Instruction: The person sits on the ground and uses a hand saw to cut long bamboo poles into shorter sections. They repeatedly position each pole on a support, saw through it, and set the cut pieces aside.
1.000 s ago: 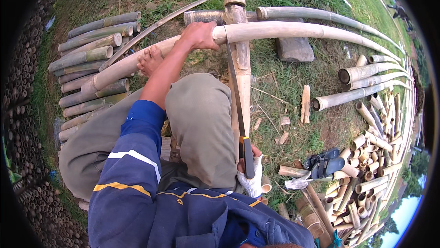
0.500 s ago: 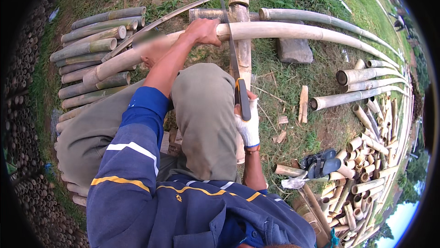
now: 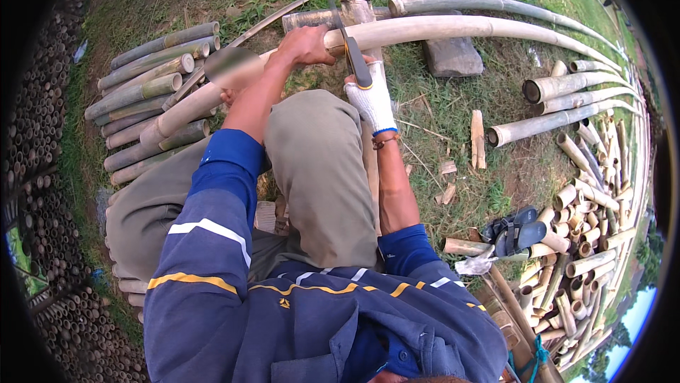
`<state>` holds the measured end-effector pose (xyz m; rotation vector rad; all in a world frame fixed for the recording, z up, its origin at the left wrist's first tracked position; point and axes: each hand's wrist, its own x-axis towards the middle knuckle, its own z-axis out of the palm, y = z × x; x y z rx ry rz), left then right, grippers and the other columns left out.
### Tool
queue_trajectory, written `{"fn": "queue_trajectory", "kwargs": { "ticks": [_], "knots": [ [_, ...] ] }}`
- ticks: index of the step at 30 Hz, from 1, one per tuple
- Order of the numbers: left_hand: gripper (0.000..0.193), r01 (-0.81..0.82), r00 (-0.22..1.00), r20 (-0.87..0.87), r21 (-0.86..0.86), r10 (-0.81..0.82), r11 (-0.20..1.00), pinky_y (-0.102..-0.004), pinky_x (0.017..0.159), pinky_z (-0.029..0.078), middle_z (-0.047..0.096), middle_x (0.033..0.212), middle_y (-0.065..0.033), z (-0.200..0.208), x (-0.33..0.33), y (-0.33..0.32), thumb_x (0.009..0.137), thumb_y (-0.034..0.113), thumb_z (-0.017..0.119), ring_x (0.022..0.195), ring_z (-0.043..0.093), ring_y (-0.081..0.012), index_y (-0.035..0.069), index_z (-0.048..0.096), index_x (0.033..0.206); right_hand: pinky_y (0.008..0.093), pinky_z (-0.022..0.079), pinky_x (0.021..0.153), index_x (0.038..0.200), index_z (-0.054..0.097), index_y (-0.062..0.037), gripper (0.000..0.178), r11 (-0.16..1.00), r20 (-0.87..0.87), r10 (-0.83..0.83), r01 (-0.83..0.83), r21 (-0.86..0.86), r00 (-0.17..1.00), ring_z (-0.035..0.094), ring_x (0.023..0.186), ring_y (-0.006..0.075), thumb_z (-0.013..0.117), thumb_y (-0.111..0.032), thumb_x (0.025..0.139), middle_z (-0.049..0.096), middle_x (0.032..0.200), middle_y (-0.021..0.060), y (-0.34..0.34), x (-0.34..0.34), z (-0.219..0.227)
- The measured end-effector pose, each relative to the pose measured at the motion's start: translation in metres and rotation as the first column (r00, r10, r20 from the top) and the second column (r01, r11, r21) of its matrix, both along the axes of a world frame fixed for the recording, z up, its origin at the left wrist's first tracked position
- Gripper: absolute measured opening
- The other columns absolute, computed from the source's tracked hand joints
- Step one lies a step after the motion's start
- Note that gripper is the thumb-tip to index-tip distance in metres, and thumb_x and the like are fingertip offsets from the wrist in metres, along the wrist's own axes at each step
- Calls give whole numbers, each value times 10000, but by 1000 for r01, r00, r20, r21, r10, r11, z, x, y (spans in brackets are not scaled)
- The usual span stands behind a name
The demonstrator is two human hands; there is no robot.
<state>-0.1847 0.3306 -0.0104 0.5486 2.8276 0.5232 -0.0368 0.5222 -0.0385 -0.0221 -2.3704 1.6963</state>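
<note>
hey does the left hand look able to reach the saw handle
Probably yes: the left hand grips the bamboo pole close beside the saw handle, with nothing visible between. It would likely need to let go of the pole, though, and the right hand holds the handle.

Under the left hand (image 3: 306,47), the bamboo pole (image 3: 432,27) looks smooth and woody, with low ridges at its joints. The handsaw (image 3: 357,63) in the right hand (image 3: 367,88) pairs a thin metal blade with a smooth, plastic-looking grip. That hand's glove (image 3: 376,108) is matt, knitted cloth. Right of it, the stone block (image 3: 453,56) appears rough and dull, and the nearer bamboo splinter (image 3: 477,139) dry and fibrous. Below both hands, the trousers (image 3: 315,170) and jacket (image 3: 283,326) are soft, matt, creased cloth.
</note>
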Motion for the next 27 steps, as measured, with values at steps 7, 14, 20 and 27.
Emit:
{"fn": "queue_trajectory", "kwargs": {
  "ticks": [7,14,20,27],
  "knots": [
    [725,-32,998,46,-7,32,999,-534,980,596,806,1138,-249,-1,2,-27,692,475,862,1077,767,-450,76,706,1277,336,576,930,1557,520,-60,677,997,270,43,-60,58,962,698,972,200,666,18,900,699,1204,121,44,238,25],
    [758,-35,998,40,-87,39,996,-541,1004,602,805,1171,-258,0,3,-21,698,483,856,1104,768,-451,61,692,1305,354,581,868,1517,550,-65,638,998,311,67,-67,-13,948,703,914,223,688,-3,897,705,1121,127,37,174,14],
    [751,-3,1000,19,-29,3,1000,-541,976,609,804,1125,-269,8,5,-3,703,514,862,1063,771,-457,65,707,1284,431,598,834,1450,607,-79,590,993,68,-14,6,119,998,750,875,320,792,-139,893,742,1000,167,5,20,-2],
    [693,-41,996,73,-30,44,999,-532,989,604,816,1161,-223,8,16,-16,712,480,857,1083,773,-440,88,713,1264,283,550,899,1557,516,-48,654,996,294,36,-60,73,955,655,942,136,670,36,927,691,1158,86,47,266,57]
  ]
}}
